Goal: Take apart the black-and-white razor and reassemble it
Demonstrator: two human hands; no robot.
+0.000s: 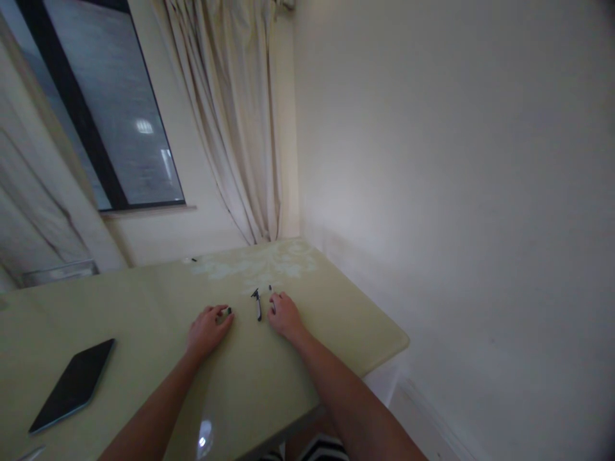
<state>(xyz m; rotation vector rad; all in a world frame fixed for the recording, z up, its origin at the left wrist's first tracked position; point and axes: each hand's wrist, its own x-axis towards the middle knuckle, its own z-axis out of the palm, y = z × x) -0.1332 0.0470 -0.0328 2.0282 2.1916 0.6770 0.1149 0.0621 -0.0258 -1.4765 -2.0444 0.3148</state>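
My left hand point(210, 330) rests on the pale yellow-green table point(144, 314), fingers curled. Thumb and fingertips pinch a small black-and-white piece point(229, 310), too small to name. To the right, my right hand point(284, 315) closes on a slim whitish stick with a dark end point(270, 289); the fingers hide most of it. Between the hands, touching neither, lies a razor-like tool point(258, 306) with a dark angular head at the far end and a grey-and-black handle.
A dark flat tablet point(74, 384) lies at the table's left. Near the far edge is a small dark piece point(194, 260). A plain wall point(456, 192) borders the right side; curtains point(235, 115) and a window point(110, 109) stand behind.
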